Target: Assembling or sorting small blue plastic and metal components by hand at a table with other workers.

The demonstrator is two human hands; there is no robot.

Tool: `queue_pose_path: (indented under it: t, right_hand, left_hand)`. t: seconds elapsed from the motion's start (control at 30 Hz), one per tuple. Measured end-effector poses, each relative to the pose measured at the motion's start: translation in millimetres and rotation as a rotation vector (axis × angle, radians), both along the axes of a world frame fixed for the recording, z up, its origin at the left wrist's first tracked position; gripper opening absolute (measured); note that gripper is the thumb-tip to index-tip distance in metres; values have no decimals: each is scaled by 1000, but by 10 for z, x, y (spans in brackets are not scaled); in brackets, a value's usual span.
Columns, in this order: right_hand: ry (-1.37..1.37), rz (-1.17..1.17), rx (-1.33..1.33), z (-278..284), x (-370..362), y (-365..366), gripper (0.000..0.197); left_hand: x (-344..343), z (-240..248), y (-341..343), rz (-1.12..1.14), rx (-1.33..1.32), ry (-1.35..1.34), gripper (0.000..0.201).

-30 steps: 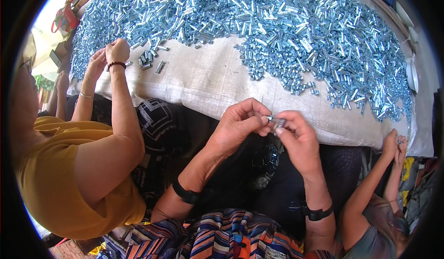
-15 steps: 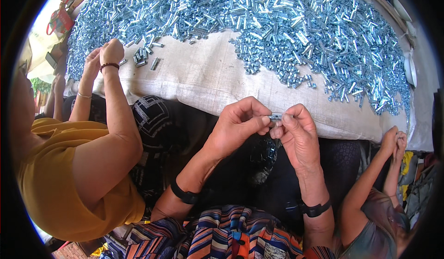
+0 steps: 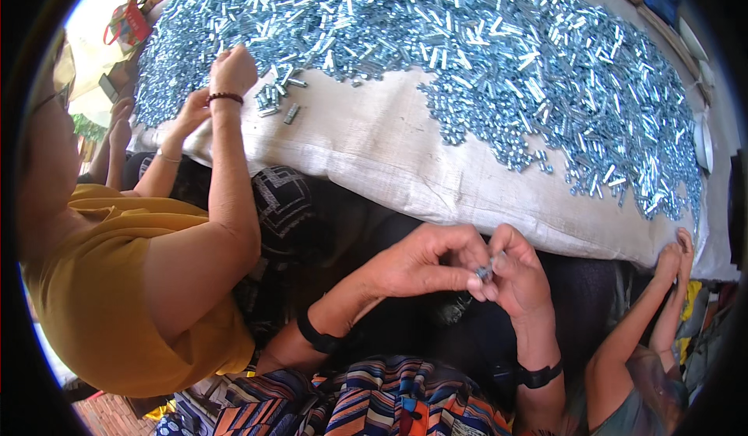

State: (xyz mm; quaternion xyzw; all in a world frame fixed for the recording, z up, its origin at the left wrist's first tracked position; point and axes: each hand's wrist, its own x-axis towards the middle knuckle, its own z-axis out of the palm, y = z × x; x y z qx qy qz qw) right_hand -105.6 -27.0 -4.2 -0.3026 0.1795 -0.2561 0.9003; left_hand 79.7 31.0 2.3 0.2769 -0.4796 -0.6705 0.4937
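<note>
My left hand [image 3: 432, 258] and my right hand [image 3: 520, 276] meet above my lap, just off the near edge of the cloth-covered table. Between their pinched fingertips is a small shiny metal piece [image 3: 484, 271], mostly covered by the fingers; its exact shape is blurred. Both hands are closed on it. Beneath them, on the dark lap, more glinting metal pieces [image 3: 456, 309] show in part. A wide heap of small bluish-silver metal tubes [image 3: 499, 70] spreads over the table beyond my hands.
Whitish woven cloth [image 3: 374, 144] covers the table. At my left, a co-worker in a mustard top [image 3: 148, 303] has both hands by the heap, near a few loose tubes [image 3: 291, 113]. Another person's hands [image 3: 676, 257] are at the right edge. A red basket [image 3: 128, 23] stands far left.
Both my hands have come lower in the picture, closer to my lap, with the metal piece between them. The co-worker's hands at left have shifted to the right. The view has tilted slightly.
</note>
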Motion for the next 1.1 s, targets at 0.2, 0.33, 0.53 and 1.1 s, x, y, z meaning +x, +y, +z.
queue_pose_path:
  t: [0.2,0.33,0.53,1.1]
  right_hand:
    - [-5,6,1,-44,-32,125,25]
    - [36,-40,13,-11,-38,75,22]
    - [435,77,-477,59,-311,-123,13]
    - [1181,-418,-1950,34,1284,-1641,8]
  left_hand:
    - [-138,-152,78,-93,105,329,9]
    - [-35,-91,-40,-123,180,235,12]
    - [624,-60,-602,745,-142,-835,14]
    - [752,-356,-1338,912,-189,-1463,15]
